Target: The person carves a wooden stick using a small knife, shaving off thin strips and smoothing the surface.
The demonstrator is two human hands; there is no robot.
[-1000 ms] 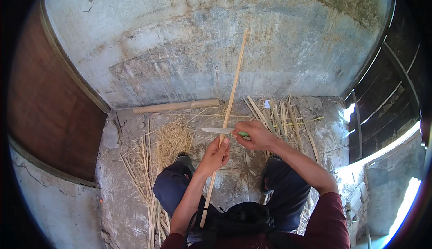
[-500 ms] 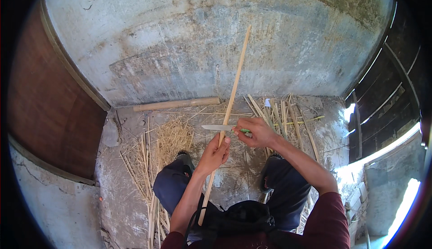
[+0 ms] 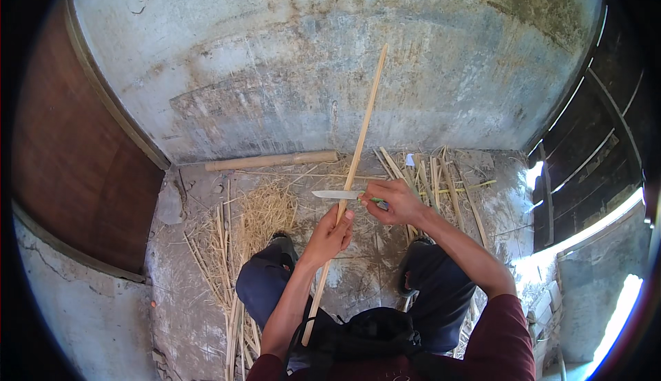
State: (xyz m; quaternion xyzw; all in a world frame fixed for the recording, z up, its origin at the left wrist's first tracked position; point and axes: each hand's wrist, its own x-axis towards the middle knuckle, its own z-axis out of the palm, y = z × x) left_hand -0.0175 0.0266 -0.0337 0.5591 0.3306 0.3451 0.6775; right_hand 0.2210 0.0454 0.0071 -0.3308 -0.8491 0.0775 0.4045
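Note:
My left hand is wrapped round a long, pale bamboo strip, with the thumb on top. The strip slants from my lap up and away to the far wall side. In my right hand is a knife, its green handle partly hidden by my fingers. The blade points left and lies across the strip, just beyond my left hand. Whether the edge bites into the strip cannot be made out.
A heap of thin shavings lies on the floor left of my feet, beside several long strips. A bamboo pole rests along the wall. More split pieces lie at the right. A brown door panel stands at the left.
The bamboo strip's far end has dipped slightly toward me and to the right. The knife has shifted a little to the right along with my right hand. My left hand keeps its grip.

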